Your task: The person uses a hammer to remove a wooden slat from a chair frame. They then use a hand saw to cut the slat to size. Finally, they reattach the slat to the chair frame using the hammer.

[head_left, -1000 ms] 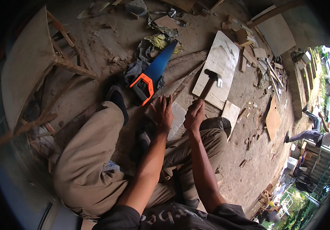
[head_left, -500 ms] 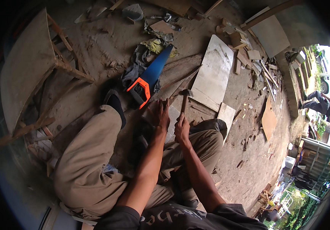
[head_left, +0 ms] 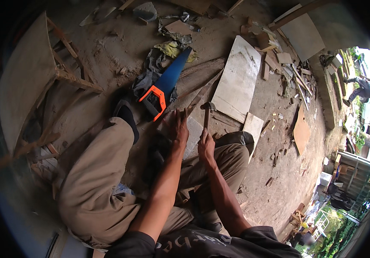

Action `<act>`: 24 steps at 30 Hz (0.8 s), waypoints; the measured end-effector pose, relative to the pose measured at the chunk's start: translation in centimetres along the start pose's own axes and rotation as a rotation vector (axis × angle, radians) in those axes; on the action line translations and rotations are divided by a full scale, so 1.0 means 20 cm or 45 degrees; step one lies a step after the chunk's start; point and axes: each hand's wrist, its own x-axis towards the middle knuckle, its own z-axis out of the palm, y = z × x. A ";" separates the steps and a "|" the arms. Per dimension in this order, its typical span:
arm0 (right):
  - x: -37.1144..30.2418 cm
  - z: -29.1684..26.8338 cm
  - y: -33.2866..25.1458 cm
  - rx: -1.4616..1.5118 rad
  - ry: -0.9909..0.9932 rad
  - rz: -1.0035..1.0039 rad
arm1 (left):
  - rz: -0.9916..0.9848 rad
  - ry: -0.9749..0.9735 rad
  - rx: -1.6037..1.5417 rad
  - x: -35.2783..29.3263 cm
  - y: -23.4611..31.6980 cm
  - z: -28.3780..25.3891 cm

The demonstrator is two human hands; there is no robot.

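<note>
My right hand (head_left: pixel 206 145) is wrapped round the handle of a hammer (head_left: pixel 207 116), whose head points away from me. Just left of it, my left hand (head_left: pixel 179 128) rests at a pale flat board (head_left: pixel 193 134), fingers stretched forward and somewhat apart. Whether anything small sits under those fingertips is hidden. Beyond the left hand lies a handsaw (head_left: pixel 170 78) with a blue blade and an orange-and-black handle, partly over dark crumpled cloth (head_left: pixel 151 69). My bent legs flank the board.
A long pale panel (head_left: pixel 237 79) lies ahead right, with a smaller board (head_left: pixel 252 125) nearer. Wood scraps (head_left: pixel 275 56) pile up at far right. A wooden-legged panel frame (head_left: pixel 26 86) stands left. Another person (head_left: pixel 361 89) is outside at far right.
The hammer and my right hand have shifted slightly right and nearer to me. My left hand stays about where it was. The distant person has changed posture.
</note>
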 end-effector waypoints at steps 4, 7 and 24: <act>-0.04 0.00 -0.08 0.598 0.096 0.095 | -0.012 0.022 -0.007 0.02 -0.05 0.04; 0.01 0.00 -0.12 0.778 0.060 0.063 | -0.016 -0.008 0.040 0.02 -0.03 0.02; 0.01 0.06 -0.01 -0.036 0.154 -0.264 | 0.065 0.089 0.028 -0.03 0.06 -0.06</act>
